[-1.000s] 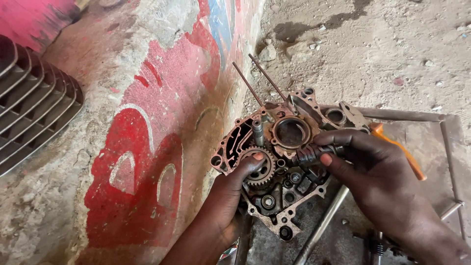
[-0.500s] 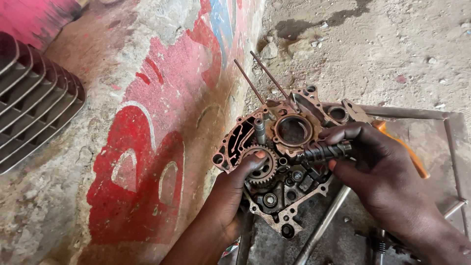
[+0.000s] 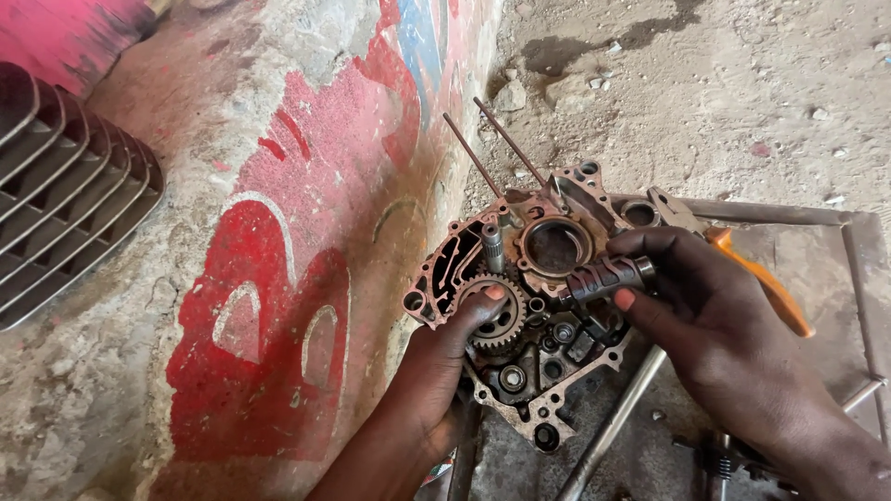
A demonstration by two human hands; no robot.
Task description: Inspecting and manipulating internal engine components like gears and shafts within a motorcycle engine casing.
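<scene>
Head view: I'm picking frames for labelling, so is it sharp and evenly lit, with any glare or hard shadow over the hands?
Head view: sharp overall, soft even daylight, no glare; the engine case, left hand and right hand holding the grooved shaft are crisp; only soft shadows inside the case and on the dirt ground at top; finned part cropped at left edge.
</scene>
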